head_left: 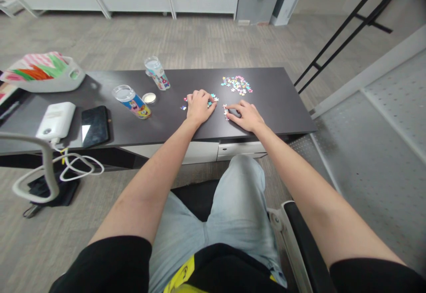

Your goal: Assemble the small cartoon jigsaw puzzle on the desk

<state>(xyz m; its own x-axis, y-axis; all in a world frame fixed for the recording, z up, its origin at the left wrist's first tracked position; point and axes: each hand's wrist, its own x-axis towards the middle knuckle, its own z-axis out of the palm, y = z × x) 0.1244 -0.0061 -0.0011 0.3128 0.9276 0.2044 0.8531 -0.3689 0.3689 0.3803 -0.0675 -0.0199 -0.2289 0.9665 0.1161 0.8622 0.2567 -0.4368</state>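
Note:
Small colourful jigsaw puzzle pieces lie on the dark tabletop in separate groups. My left hand (199, 107) rests over one group, its fingers spread and bent downward; a few teal pieces (214, 97) show beside the fingers, and the palm hides others. Just to the right, my right hand (245, 115) has its thumb and index fingertips on a short upright strip of pale puzzle pieces (225, 112). Further back on the right is a loose heap of puzzle pieces (238, 84). A couple of stray pieces (183, 107) sit left of my left hand.
Two clear-lidded printed canisters, one blue and yellow (135, 103) and one paler (159, 75), stand left of my hands near a small round lid (149, 98). A phone (95, 126), a white power bank (56, 120), cables and a white basket (71, 80) occupy the left side.

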